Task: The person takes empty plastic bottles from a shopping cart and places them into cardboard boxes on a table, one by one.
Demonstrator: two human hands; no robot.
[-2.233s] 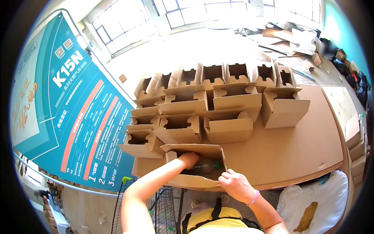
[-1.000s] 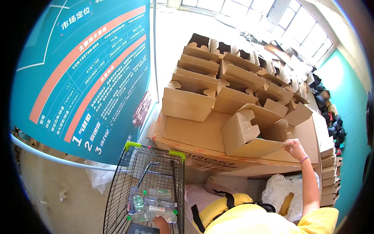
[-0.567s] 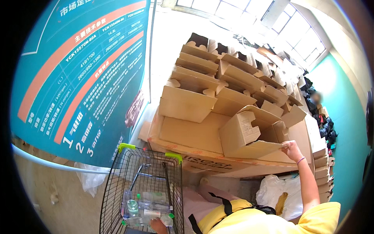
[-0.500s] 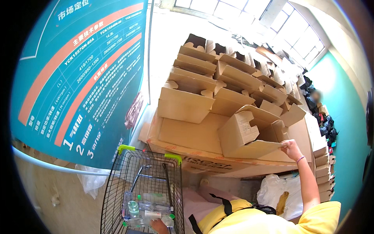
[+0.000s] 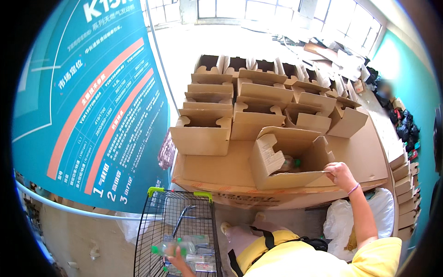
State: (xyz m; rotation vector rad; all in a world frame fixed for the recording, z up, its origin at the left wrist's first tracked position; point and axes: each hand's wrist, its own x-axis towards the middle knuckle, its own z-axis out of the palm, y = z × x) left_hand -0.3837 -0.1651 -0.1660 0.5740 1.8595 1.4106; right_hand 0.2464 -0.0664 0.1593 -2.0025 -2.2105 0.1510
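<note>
The open cardboard box (image 5: 290, 157) sits on the cardboard-topped table (image 5: 364, 152), with a clear bottle (image 5: 290, 164) lying inside it. The right hand (image 5: 340, 174) pinches the box's front flap at its right corner. Behind that grip stand rows of folded boxes (image 5: 258, 99). Down at the left, the left hand (image 5: 177, 262) closes around a plastic bottle (image 5: 173, 247) inside the wire shopping cart (image 5: 152, 231), beside a blue banner (image 5: 87, 106).
</note>
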